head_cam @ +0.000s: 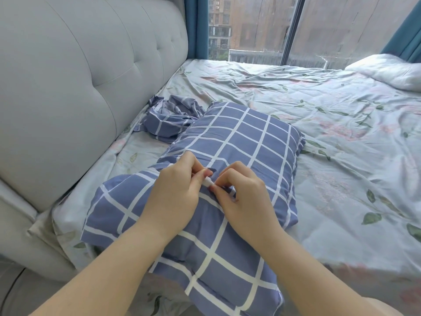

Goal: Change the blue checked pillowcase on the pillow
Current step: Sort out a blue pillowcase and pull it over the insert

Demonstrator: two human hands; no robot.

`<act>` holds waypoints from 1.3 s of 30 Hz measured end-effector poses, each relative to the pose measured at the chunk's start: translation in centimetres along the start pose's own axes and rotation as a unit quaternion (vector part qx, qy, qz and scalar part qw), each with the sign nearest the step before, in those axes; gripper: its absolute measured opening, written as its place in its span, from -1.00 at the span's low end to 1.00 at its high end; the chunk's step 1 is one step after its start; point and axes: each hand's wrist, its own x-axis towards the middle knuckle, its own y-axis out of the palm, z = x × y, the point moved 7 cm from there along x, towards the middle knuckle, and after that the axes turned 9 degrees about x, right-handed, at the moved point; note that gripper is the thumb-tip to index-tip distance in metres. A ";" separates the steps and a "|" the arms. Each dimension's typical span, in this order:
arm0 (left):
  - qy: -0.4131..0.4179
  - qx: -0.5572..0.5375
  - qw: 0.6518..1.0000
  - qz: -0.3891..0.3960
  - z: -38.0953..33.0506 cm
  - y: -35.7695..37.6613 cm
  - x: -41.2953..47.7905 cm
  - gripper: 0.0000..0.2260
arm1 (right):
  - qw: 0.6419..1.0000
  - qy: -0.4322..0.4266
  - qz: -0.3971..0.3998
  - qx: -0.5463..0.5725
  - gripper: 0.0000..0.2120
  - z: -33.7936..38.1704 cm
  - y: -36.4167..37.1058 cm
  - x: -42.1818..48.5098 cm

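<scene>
Blue checked pillowcase [237, 142] covers a plump pillow lying on the bed [341, 133], just beside the padded grey headboard [79, 76]. Both hands meet on top of the pillow, near its middle: the left hand [175, 197] and the right hand [246, 197] each pinch a small white piece [208, 181] at a fold in the cloth, so both grips are clenched on it. It looks like a fastener or zip pull, though it is too small to tell which. By my reading, the step in hand is working the closure of the case; whether opening or closing I cannot say. The next move calls for a fine, steady pull along the seam while the other hand keeps the cloth taut.

Another crumpled blue checked cloth [168, 119] lies touching the pillow's far end, against the headboard. The case is thin woven cotton, soft and creasing easily; the floral sheet is rumpled. A white pillow [387, 71] sits well apart from the headboard, near the window [262, 26].
</scene>
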 end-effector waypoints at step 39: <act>-0.156 0.014 0.986 -0.051 7.1 -3.8 0.9 -0.82 | 0.996 -0.029 0.032 -0.080 -0.87 1.6 2.7 0.9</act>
